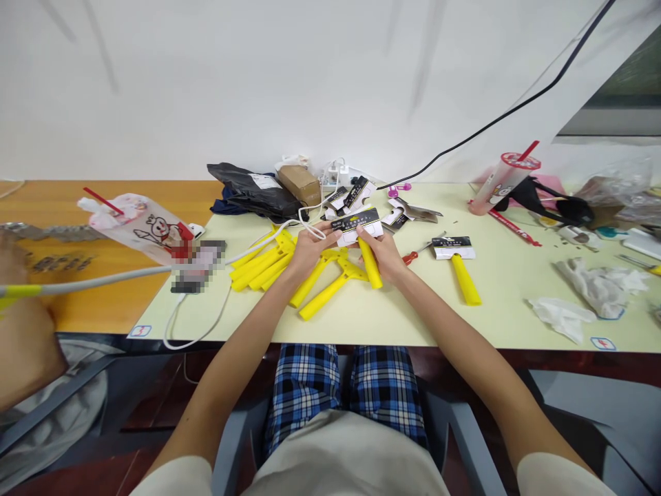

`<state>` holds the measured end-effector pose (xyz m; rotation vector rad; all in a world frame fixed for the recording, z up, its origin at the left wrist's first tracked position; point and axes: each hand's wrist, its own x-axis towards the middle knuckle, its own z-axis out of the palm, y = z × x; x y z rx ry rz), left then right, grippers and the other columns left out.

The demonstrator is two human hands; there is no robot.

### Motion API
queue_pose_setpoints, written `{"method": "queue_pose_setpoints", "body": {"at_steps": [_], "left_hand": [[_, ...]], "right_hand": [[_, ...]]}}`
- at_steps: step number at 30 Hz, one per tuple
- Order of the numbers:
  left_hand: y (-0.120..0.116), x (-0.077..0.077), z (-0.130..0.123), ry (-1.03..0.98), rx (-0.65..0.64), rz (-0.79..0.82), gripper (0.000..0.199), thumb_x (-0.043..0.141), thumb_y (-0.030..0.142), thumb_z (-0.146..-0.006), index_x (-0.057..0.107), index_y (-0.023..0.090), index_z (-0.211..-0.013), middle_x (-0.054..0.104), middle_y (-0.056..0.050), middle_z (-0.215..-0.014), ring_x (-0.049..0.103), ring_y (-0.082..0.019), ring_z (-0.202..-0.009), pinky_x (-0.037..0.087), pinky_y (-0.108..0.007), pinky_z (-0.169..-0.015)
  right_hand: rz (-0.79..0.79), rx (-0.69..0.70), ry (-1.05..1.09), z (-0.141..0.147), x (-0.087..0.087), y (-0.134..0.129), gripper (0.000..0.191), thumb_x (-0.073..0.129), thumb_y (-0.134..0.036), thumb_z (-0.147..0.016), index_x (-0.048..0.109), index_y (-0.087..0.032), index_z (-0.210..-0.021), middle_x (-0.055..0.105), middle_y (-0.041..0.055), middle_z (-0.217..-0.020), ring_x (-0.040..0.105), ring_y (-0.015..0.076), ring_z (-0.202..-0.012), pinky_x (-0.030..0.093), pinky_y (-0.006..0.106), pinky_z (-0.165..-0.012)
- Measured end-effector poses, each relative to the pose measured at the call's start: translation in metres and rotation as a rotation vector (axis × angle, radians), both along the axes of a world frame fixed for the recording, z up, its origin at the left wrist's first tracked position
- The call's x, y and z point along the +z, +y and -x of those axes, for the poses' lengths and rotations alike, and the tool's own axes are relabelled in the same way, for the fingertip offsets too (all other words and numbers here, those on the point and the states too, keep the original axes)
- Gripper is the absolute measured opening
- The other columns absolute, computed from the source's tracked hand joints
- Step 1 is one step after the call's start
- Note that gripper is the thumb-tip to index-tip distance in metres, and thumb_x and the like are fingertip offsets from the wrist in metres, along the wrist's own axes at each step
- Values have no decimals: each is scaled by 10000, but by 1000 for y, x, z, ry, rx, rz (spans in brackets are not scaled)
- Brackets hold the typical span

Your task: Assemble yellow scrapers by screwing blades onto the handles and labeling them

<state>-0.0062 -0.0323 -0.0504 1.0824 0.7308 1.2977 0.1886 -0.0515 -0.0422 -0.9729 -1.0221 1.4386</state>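
Observation:
Both my hands hold a yellow-handled scraper (370, 265) above the table, its wide head covered by a black-and-white printed card sleeve (356, 222). My left hand (310, 246) is closed on the left edge of the card. Around the card's right side and the top of the handle, my right hand (386, 253) is closed, thumb on the card's front. Under and left of my hands lies a pile of bare yellow scraper handles (276, 262). To the right rests another carded scraper (466, 279). Loose card sleeves (359, 194) lie behind my hands.
A red-handled screwdriver (410, 257) lies right of my hands. A white cable (227, 234) passes across the left side near my left hand. Drink cups stand left (155, 227) and right (503, 180). A black plastic bag (258, 193) lies behind. Another person's arm (25, 337) is at far left.

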Motion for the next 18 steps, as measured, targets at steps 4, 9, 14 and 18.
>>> {"method": "queue_pose_setpoints", "body": {"at_steps": [4, 9, 14, 18], "left_hand": [[-2, 3, -1, -25, 26, -46, 528, 1047, 417, -722, 832, 177, -1140, 869, -117, -1187, 796, -341, -1256, 651, -471, -1120], [1, 0, 0, 0, 34, -63, 517, 1041, 441, -730, 839, 174, -1122, 871, -109, -1157, 828, -319, -1159, 670, -443, -1060], [8, -5, 3, 25, 78, -78, 553, 996, 489, -782, 813, 207, -1221, 868, -99, -1175, 844, -273, -1063, 690, -396, -951], [14, -7, 10, 50, 116, -80, 520, 974, 487, -803, 798, 218, -1211, 854, -117, -1243, 830, -243, -1095, 673, -339, -919]], "right_hand": [[35, 79, -8, -1, -1, 1, 605, 974, -727, -749, 768, -207, -979, 831, 112, -1056, 789, 220, -809, 581, 237, -460], [50, 100, -17, 1, -4, 0, 620, 941, -759, -778, 758, -188, -938, 827, 109, -1027, 717, 157, -682, 558, 217, -448], [24, -9, 14, -1, -6, 5, 570, 952, -700, -809, 712, -203, -948, 811, 63, -1005, 684, 120, -606, 516, 208, -394], [-36, -209, -1, -22, 3, 17, 541, 956, -645, -825, 670, -214, -983, 782, 24, -906, 627, 107, -492, 512, 233, -371]]}}
